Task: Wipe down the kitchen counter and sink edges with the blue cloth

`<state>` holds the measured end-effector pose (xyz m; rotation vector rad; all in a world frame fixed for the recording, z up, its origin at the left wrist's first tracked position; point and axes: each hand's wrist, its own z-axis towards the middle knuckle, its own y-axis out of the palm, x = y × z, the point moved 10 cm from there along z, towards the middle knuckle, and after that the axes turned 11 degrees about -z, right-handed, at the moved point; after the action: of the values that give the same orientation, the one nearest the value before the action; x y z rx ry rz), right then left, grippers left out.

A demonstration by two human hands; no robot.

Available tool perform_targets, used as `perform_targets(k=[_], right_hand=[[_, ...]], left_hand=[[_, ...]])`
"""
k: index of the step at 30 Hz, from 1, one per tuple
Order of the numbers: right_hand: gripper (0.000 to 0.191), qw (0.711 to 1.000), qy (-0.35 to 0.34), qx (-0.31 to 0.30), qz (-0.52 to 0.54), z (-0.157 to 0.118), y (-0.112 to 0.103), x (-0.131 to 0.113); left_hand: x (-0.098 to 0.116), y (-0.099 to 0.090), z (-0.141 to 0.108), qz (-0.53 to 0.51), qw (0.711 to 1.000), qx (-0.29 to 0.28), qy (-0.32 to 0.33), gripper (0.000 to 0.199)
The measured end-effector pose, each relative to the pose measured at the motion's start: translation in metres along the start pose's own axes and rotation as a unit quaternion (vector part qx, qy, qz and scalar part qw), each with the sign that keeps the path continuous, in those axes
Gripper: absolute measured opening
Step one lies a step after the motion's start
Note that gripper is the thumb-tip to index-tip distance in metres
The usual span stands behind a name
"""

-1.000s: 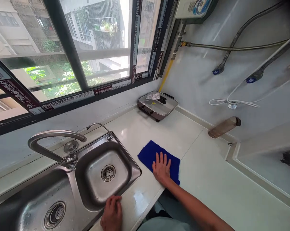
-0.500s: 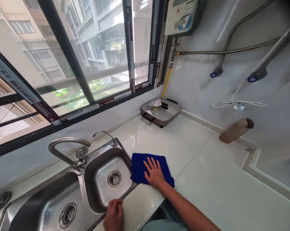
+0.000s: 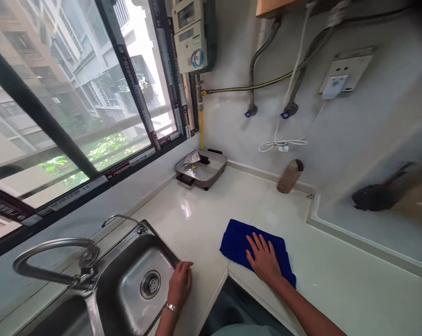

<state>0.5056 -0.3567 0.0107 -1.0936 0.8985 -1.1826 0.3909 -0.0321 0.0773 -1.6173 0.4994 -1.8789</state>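
Note:
A folded dark blue cloth [image 3: 237,240] lies flat on the pale counter [image 3: 204,233], right of the sink. My right hand [image 3: 263,259] presses down on it with the palm flat and fingers spread. Beside the right edge of the steel sink [image 3: 127,280], my left hand [image 3: 180,282] rests with its fingers curled in; I see nothing in them. A metal band [image 3: 171,307] circles that wrist.
In the back corner stands an electric pan [image 3: 207,175] with a glass lid. A brown cylinder [image 3: 290,176] stands near the wall. A curved faucet [image 3: 53,245] and a thin spout [image 3: 122,217] rise behind the sink. A bundled white cord [image 3: 283,144] hangs on the wall.
My right hand has slid the blue cloth to the right, away from the sink's edge. My left hand has moved forward along the sink's side. The view has turned right.

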Motion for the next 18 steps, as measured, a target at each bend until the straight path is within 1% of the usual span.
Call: perform_targets(k=[3,6,9,11,12,14,16,18], right_hand=[[0.060,0.999,0.026,0.006,-0.018,-0.041,-0.004,0.049],[0.061,0.999,0.028,0.008,-0.035,-0.093,-0.007,0.090],[0.065,0.999,-0.003,-0.004,-0.034,-0.137,-0.010,0.120],[0.066,0.999,-0.024,-0.018,-0.030,-0.151,-0.010,0.135],[0.066,0.999,-0.034,-0.025,-0.030,-0.152,-0.011,0.141],[0.064,0.997,-0.051,-0.035,-0.034,-0.143,-0.011,0.149],[0.062,0.997,-0.054,-0.036,-0.040,-0.120,-0.011,0.157],[0.060,0.998,-0.035,-0.027,-0.046,-0.091,-0.010,0.166]], left_hand=[[-0.003,0.016,0.033,-0.006,1.000,-0.009,0.011,0.033],[-0.010,0.027,0.056,0.000,1.000,-0.010,0.000,0.034],[-0.016,0.029,0.069,0.013,1.000,-0.007,-0.027,0.033],[-0.019,0.028,0.073,0.025,0.999,-0.013,-0.046,0.033],[-0.020,0.028,0.075,0.030,0.998,-0.018,-0.050,0.032],[-0.020,0.028,0.079,0.034,0.998,-0.027,-0.051,0.032],[-0.024,0.027,0.082,0.037,0.997,-0.023,-0.064,0.030],[-0.032,0.027,0.085,0.045,0.994,-0.009,-0.095,0.030]])
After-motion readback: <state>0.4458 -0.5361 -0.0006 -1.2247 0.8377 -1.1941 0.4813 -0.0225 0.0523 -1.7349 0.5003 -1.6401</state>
